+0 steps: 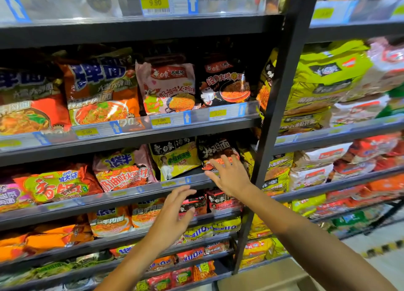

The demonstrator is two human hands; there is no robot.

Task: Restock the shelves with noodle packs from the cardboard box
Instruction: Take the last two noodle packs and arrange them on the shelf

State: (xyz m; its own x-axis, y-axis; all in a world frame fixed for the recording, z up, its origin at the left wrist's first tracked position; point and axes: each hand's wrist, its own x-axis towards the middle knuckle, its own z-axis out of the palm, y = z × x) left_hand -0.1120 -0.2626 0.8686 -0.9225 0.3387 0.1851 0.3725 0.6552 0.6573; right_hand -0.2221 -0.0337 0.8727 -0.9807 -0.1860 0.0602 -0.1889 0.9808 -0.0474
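Observation:
A black and red noodle pack point(215, 150) stands at the right end of the third shelf point(122, 197). My right hand point(229, 177) lies flat against its lower front, fingers spread, gripping nothing. My left hand point(175, 212) hovers lower and to the left, in front of the shelf edge, fingers apart and empty. A yellow noodle pack point(175, 157) leans beside the black one. A corner of the cardboard box point(262, 277) shows at the bottom, right of my arms.
A black upright post point(275, 115) splits the shelving just right of my right hand. Shelves above and below are packed with orange, pink and black noodle packs point(166, 87). The right bay holds large multipacks point(323, 76). Floor with hazard tape point(380, 249) lies at lower right.

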